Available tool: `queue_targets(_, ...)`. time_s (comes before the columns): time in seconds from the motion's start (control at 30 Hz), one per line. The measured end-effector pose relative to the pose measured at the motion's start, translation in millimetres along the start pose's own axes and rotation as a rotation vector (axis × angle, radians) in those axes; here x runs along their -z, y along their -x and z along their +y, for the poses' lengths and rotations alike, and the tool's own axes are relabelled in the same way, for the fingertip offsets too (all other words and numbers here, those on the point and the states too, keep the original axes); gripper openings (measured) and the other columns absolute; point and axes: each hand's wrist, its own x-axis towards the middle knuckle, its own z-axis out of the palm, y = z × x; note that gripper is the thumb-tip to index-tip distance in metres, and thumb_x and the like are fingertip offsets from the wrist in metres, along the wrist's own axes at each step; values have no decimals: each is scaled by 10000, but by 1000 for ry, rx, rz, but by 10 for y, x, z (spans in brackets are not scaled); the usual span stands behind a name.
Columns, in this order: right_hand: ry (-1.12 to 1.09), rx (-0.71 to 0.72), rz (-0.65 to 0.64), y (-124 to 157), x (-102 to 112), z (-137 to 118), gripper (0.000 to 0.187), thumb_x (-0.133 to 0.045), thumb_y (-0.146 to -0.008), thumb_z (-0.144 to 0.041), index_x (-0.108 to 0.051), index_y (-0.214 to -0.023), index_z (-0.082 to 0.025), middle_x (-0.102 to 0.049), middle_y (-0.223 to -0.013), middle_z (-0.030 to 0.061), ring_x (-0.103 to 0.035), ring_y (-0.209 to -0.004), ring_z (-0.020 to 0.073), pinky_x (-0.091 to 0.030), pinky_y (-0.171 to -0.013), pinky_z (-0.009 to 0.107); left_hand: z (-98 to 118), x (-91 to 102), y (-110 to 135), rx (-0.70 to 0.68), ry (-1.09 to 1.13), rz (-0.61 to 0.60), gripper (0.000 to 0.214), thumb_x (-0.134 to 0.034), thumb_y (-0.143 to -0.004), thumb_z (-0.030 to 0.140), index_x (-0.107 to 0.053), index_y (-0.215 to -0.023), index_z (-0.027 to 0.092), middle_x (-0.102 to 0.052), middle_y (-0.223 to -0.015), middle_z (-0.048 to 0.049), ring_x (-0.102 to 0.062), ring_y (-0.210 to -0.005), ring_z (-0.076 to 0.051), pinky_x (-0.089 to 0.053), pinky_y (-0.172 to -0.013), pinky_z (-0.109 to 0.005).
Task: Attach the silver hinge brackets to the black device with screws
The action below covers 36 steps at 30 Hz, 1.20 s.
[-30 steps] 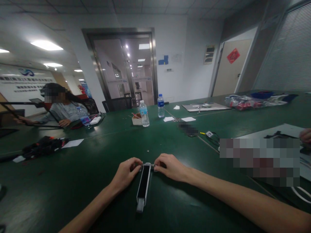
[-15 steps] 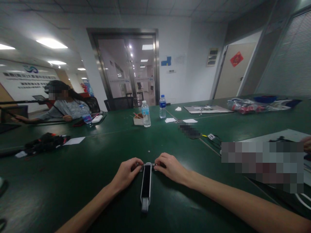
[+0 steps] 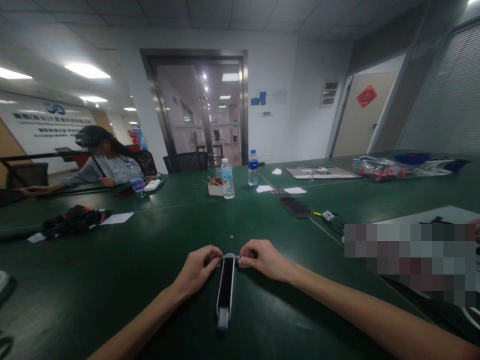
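Note:
A long, narrow white-framed device with a black inset (image 3: pixel 226 284) lies on the green table in front of me. Its near end carries a grey tab (image 3: pixel 222 318). At its far end, small metal parts stick out to both sides. My left hand (image 3: pixel 200 265) pinches the metal part on the left, mostly hidden by the fingers. On the other side, my right hand (image 3: pixel 262 257) pinches the right metal part (image 3: pixel 243 265), which shows a little beneath the fingertips. A tiny ring-like piece (image 3: pixel 231 236) rests beyond the device.
Two water bottles, one light blue-labelled (image 3: pixel 227 180) and one blue-capped (image 3: pixel 253 169), stand ahead beside a small box (image 3: pixel 215 188). Black gear (image 3: pixel 73 222) lies left. A person (image 3: pixel 108 162) sits at the far left. Plastic-bagged items (image 3: pixel 386 168) lie far right.
The view has tilted slightly, so the scene sits a little lower. Both hands stay at the device's far end; a bit more of the right metal part shows under my right fingers.

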Motion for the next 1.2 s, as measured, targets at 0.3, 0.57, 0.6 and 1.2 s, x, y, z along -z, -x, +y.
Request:
queue_targets(0.3,28,-14,77,28,-67,65,90,-652,-796,-247,-598,-810,-175,-586,-746,-13,-515,-665,115,-394,-596,223,11,-19,10,-5,-25,35,185,-482,-853,270,-628,-912,173,-594,-771,-10,-527,-677,-151,-416,-627,-250)
queue_targets(0.57,67,24,90,39,-47,-14,180,-518,-886,-290,-632,-824,-164,-589,-827,41,-544,-770,150,-415,-687,263,18,-16,33,-2,-21,43,185,-476,-853,269,-627,-892,170,-583,-780,-8,-520,-684,-150,-406,-622,-249)
queue_targets(0.6,64,24,102,46,-51,-23,159,-530,-874,-289,-621,-841,-162,-584,-831,42,-540,-756,148,-417,-676,263,25,-15,34,-1,-21,44,182,-477,-851,264,-628,-888,169,-583,-780,-8,-519,-680,-151,-404,-619,-250)
queue_targets(1.2,19,49,123,51,-68,-42,127,-469,-880,-218,-579,-831,-176,-532,-955,65,-527,-918,173,-443,-841,311,62,-16,34,-11,-47,74,163,-485,-815,220,-631,-853,158,-586,-752,-4,-513,-669,-143,-388,-622,-241)
